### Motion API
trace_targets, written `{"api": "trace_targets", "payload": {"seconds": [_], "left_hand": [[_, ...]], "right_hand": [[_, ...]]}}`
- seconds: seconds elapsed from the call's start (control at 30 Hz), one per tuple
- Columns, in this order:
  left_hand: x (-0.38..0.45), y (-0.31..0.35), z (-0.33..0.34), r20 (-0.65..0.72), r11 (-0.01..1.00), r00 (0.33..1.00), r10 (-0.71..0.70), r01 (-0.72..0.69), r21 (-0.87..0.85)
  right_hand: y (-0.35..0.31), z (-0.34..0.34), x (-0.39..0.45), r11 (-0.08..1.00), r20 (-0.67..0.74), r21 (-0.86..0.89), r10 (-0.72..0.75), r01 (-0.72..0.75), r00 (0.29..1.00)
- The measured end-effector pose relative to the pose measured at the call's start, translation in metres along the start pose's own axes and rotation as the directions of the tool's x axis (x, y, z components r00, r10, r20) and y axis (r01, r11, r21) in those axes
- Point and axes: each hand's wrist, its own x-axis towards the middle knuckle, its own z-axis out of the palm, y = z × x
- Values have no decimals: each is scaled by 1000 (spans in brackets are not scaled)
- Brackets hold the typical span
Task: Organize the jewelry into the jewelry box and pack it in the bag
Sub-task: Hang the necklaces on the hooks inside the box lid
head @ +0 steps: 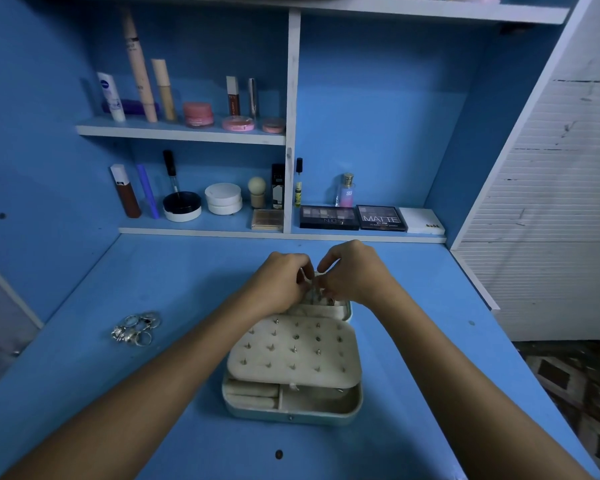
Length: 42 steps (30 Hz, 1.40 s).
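Jewelry box [291,407] open mid-table: near tray holds pale rolls left, small pieces right; stud panel [293,351] carries earrings. Rings [137,329] piled left on table [413,341]. Left hand [279,284] and right hand [355,271] pinch something small over far half; item unclear.

Both forearms reach forward and converge. Left hand [279,284] and right hand [352,271] nearly touch, fingers curled inward, fingertips pinching something small between them.
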Motion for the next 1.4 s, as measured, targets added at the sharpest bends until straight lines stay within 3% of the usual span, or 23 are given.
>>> {"api": "trace_targets", "payload": {"seconds": [0.13, 0.4, 0.57, 1.03, 1.23, 1.4], "left_hand": [[0, -2, 1, -3, 1000, 1000, 14, -14, -2], [2, -7, 4, 22, 998, 997, 69, -69, -7], [4, -6, 6, 65, 990, 992, 107, -112, 88], [1, 0, 5, 182, 968, 979, 93, -132, 212], [-6, 4, 2, 235, 993, 971, 43, -67, 93], [-2, 8, -2, 289, 993, 957, -11, -23, 114]], "right_hand": [[2, 1, 1, 998, 4, 57, -3, 2, 1000], [16, -9, -7, 986, 53, -166, -4, 13, 999], [22, -15, -15, 963, 147, -270, 28, 13, 989], [26, -13, -24, 962, 222, -248, -55, 111, 973], [36, -10, -28, 961, 229, -193, -151, 197, 962], [43, -7, -26, 964, 215, -145, -187, 221, 959]]}}
